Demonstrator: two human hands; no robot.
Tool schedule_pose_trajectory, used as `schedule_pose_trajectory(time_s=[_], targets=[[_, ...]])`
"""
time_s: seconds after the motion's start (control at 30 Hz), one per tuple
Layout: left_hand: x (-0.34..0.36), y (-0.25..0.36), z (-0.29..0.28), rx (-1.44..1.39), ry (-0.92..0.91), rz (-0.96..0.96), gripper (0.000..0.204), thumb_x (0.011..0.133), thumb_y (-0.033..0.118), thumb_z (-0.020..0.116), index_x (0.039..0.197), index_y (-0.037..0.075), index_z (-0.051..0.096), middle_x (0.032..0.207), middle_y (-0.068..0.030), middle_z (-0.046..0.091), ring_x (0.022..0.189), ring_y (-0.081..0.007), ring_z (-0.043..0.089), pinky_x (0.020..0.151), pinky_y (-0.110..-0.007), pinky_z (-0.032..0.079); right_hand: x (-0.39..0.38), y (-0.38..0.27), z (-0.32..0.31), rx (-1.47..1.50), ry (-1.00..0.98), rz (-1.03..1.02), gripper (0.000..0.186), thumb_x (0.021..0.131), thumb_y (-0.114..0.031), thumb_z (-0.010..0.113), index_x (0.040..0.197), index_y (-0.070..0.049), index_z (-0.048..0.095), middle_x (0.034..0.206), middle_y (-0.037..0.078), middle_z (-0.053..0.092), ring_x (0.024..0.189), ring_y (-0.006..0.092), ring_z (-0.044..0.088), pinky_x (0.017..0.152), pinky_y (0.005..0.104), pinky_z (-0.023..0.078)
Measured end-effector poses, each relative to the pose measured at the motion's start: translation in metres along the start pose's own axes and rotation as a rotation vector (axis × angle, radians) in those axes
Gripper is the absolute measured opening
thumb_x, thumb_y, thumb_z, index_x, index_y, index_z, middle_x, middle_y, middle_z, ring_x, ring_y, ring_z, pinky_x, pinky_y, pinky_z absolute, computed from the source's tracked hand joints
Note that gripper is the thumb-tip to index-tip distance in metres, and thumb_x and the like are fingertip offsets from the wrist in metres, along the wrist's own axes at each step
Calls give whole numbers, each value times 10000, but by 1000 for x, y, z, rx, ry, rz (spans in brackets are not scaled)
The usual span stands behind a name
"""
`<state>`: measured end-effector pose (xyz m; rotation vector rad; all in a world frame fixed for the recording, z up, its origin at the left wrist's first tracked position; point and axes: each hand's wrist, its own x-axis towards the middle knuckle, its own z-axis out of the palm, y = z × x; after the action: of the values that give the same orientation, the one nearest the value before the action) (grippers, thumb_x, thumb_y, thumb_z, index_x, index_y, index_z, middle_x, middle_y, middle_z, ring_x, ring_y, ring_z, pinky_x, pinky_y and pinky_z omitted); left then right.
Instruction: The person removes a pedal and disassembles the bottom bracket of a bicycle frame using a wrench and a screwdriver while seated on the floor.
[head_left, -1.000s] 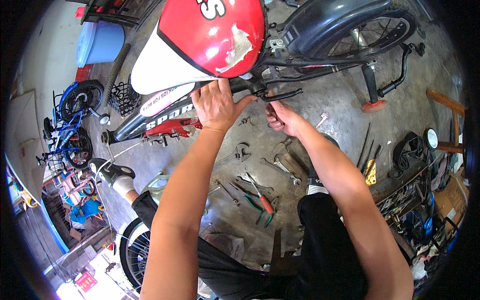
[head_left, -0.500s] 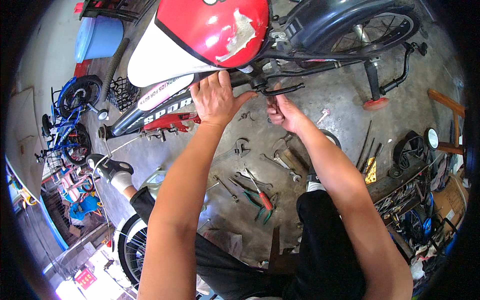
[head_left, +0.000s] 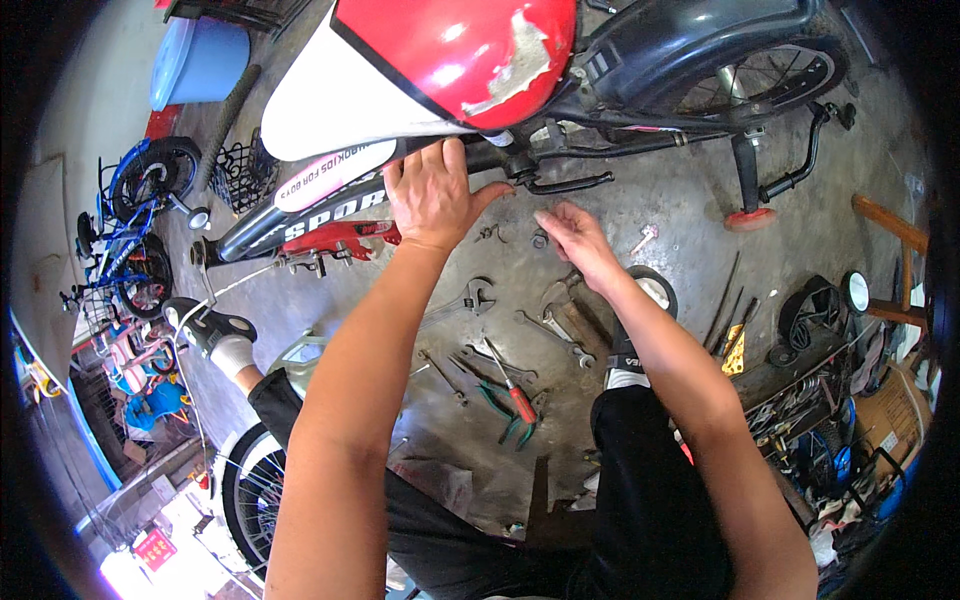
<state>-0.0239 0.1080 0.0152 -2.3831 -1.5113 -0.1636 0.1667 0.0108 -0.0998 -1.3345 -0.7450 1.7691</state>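
A bike frame with a dark main tube (head_left: 340, 217) and a red and white cover (head_left: 450, 65) lies across the top of the view. My left hand (head_left: 435, 200) rests on the tube, fingers laid over it and thumb stretched out toward the black crank arm (head_left: 570, 186). Below that crank, my right hand (head_left: 580, 243) is held away from the bike with its fingers loosely extended. By its fingertips is a small dark ring-shaped part (head_left: 540, 239), like a nut; whether the fingers touch it is unclear.
On the concrete floor lie an adjustable wrench (head_left: 470, 298), a hammer (head_left: 585, 325), a red-handled screwdriver (head_left: 521, 402), green-handled pliers (head_left: 500, 402) and several wrenches. A toolbox-like heap of parts (head_left: 800, 400) stands right. A blue bike (head_left: 140, 230) and blue tub (head_left: 200, 65) are left.
My right hand has come down away from the crank, and its fingers have loosened. The dark ring-shaped part now shows beside them. My left hand keeps its place on the tube.
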Motion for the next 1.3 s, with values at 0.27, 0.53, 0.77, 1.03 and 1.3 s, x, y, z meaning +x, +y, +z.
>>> schedule_pose_trajectory(time_s=[0.27,0.53,0.77,1.03,1.3], targets=[[-2,-5,3,-28,-94,-22,834,620,723,802,1138,97,615,1133,-49,617,1110,-252,595,978,-459,388,1,-33,21,65,53,-42,400,1033,-385,612,1113,-2,690,745,-2,592,567,69,477,519,243,343],[-3,-4,5,-35,-44,-16,818,628,713,807,1130,96,618,1137,-57,621,1118,-250,592,977,-458,388,7,-33,26,-76,122,-129,429,1046,-382,557,1002,12,720,712,17,607,551,97,508,513,264,393],[-2,-2,3,-39,-22,-13,766,641,681,819,1104,104,618,1132,-53,622,1101,-250,594,967,-453,402,10,-18,21,-348,314,-273,359,938,-346,755,977,1,675,731,2,614,623,76,538,565,274,429],[-2,-3,4,-21,11,-8,737,661,669,813,1088,103,613,1122,-47,619,1084,-250,597,969,-445,403,26,-33,50,-363,452,-371,337,904,-328,790,884,-47,604,748,4,611,647,87,542,596,289,445],[-5,-5,8,-16,68,12,738,683,683,790,1089,95,607,1071,-43,606,1056,-246,595,940,-440,397,15,-44,53,388,142,65,222,951,-281,736,942,-90,622,758,-27,588,590,73,521,519,256,403]])
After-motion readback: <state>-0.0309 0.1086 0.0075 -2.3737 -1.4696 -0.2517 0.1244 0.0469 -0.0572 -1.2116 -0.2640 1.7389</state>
